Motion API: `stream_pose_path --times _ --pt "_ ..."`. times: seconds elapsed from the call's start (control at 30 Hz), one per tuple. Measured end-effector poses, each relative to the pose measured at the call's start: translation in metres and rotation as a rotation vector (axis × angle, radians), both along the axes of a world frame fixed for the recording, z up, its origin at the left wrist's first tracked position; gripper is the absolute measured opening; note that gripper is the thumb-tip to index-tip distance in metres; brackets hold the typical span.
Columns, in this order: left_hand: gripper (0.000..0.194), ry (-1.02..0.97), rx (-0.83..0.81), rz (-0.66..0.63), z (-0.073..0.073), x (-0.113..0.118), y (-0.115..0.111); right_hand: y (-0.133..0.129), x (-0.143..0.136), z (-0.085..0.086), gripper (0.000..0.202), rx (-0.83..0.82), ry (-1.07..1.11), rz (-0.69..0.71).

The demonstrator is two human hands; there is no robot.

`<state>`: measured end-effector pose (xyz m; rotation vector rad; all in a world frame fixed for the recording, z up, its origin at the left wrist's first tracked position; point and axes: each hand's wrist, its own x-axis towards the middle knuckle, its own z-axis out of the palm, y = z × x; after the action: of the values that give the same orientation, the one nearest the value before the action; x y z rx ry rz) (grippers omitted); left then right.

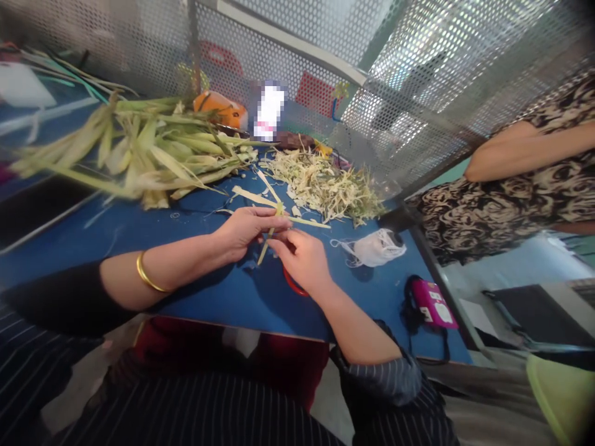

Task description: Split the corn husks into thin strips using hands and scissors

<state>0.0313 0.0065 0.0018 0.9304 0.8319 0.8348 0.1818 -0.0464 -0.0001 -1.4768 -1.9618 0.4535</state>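
Note:
Over the blue table (209, 291), my left hand (239, 234) pinches crossed strips of pale green corn husk (255, 197) between thumb and fingers. My right hand (304, 257) is closed on the same strips from the other side, its fingertips close to those of the left. One strip end (263, 253) points down below the fingers; others stick out up and to the right. The exact crossing point is partly covered by fingers. Beneath my right hand a red curved handle (294, 282) shows, mostly hidden.
Long corn husks (149, 148) are heaped at left, shredded husk (325, 186) behind my hands. A white string ball (381, 248) and a pink box (437, 303) with a black strap lie at right. A perforated metal screen (297, 56) borders the back; a person (525, 179) stands at right.

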Motion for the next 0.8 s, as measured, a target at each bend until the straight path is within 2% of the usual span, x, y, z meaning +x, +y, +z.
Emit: stream_pose_path --times 0.1,0.23,0.4,0.53,0.6,0.63,0.73,0.8 --pt "0.02 0.005 -0.002 -0.033 0.002 0.0 -0.002 0.006 -0.008 -0.011 0.029 -0.157 0.21 -0.051" --pt "0.015 0.026 0.063 -0.023 0.003 0.0 0.0 0.007 -0.008 -0.01 0.026 -0.218 0.394 -0.055" --pt "0.008 0.013 0.011 0.052 0.005 0.0 0.002 0.001 -0.009 -0.003 0.021 -0.222 0.292 0.081" --pt "0.005 -0.038 -0.042 0.047 0.004 0.0 0.003 -0.003 -0.006 0.0 0.026 -0.122 0.124 0.196" --pt "0.005 -0.062 -0.051 0.049 0.003 -0.001 0.004 -0.004 -0.001 0.002 0.025 -0.013 0.024 0.203" --pt "0.006 -0.069 -0.052 0.053 0.002 -0.001 0.005 -0.003 0.003 0.004 0.022 0.077 -0.022 0.158" --pt "0.006 -0.068 -0.048 0.047 0.003 -0.003 0.005 0.002 0.015 0.009 0.017 0.374 -0.148 -0.109" --pt "0.007 -0.061 -0.039 0.022 0.004 -0.003 0.004 0.007 0.021 0.009 0.021 0.409 -0.23 -0.164"
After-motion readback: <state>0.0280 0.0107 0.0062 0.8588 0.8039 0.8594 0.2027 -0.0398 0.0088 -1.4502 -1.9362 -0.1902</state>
